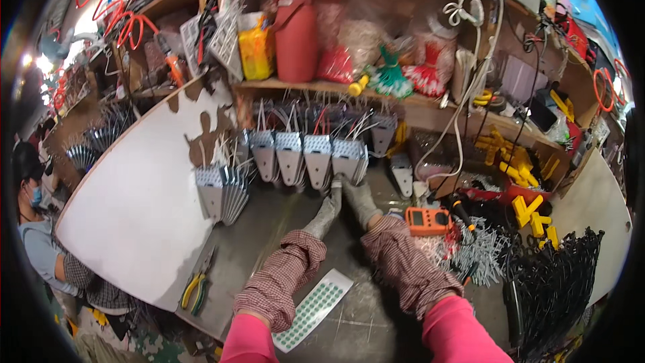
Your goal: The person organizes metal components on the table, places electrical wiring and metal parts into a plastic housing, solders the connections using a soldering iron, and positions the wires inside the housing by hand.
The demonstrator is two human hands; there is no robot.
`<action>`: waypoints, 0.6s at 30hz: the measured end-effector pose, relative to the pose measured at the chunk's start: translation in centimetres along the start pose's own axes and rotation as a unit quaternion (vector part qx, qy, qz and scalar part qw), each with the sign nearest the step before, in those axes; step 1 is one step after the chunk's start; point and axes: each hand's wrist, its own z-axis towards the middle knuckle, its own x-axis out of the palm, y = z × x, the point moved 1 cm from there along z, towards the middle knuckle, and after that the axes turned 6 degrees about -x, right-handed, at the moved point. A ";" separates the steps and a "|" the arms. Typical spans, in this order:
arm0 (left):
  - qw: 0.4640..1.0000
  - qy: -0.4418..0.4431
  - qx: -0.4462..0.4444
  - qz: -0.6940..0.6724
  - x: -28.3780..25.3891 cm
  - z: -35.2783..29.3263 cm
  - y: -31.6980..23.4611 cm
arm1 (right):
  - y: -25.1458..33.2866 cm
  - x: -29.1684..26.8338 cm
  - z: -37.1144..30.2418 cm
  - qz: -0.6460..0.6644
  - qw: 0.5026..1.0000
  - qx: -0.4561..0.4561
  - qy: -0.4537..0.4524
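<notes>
My left hand [327, 211] and my right hand [361, 202], both in grey gloves, meet at the narrow lower end of a stack of tapered grey metal plates [349, 154]. The fingers of both hands close on that end from either side; the fingertips are small in view. White wires rise from the stack's perforated top. Alongside to the left stand similar stacks of metal plates [317, 161], one with red wires. A larger fanned stack [222, 191] leans at the white board. Right of my hands, a single plate [402, 175] leans below the shelf.
An orange multimeter [428, 221] lies right of my right arm, by grey small parts [482, 249] and black cables [557, 296]. Pliers [197, 282] and a sheet of green round stickers [314, 309] lie nearer. A white board [144, 195] borders the left; a person [44, 228] sits beyond.
</notes>
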 end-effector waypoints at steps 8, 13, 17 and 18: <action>0.317 -0.241 0.343 0.851 -2.8 4.9 0.7 | 3.0 -2.0 -1.4 0.034 0.994 0.105 0.020; 0.283 -0.305 0.298 0.859 -2.1 3.1 6.1 | 6.2 -1.6 -6.5 -0.027 0.999 0.044 0.011; 0.160 -0.352 0.295 0.874 -3.2 2.0 16.2 | 11.4 -2.5 -12.7 -0.070 0.995 0.002 -0.067; 0.145 -0.368 0.287 0.873 -2.6 0.7 18.4 | 14.6 -1.9 -14.1 -0.035 0.999 0.034 -0.018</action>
